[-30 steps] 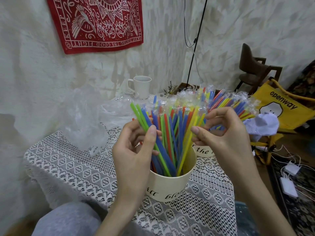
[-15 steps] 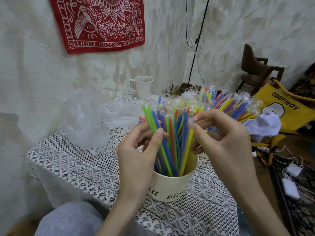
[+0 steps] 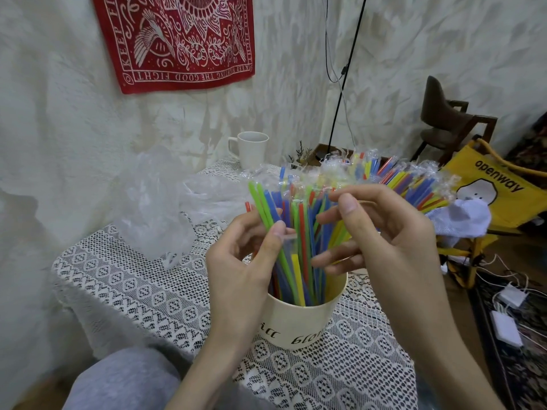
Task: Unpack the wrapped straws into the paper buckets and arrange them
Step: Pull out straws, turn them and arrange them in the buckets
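Observation:
A cream paper bucket [image 3: 299,327] with black lettering stands on the lace-covered table, filled with several upright coloured straws [image 3: 299,250] in clear wrappers. Behind it a second bunch of wrapped straws [image 3: 414,187] fans out to the right; its bucket is hidden by my hands. My left hand [image 3: 239,273] is at the left of the front bunch, thumb pressed against a green straw. My right hand [image 3: 381,232] is at the right of the bunch, its thumb and fingers curled in among the straws near their tops.
Crumpled clear plastic bags [image 3: 159,208] lie at the table's back left. A white mug [image 3: 251,149] stands at the far edge. Right of the table sit a yellow folding chair [image 3: 497,190] with white cloth, a brown chair [image 3: 444,119] and chargers [image 3: 506,321] on the floor.
My right hand has risen to the straw tops and spread its fingers into the bunch. My left thumb has slid along the green straw; the straws now stand more upright.

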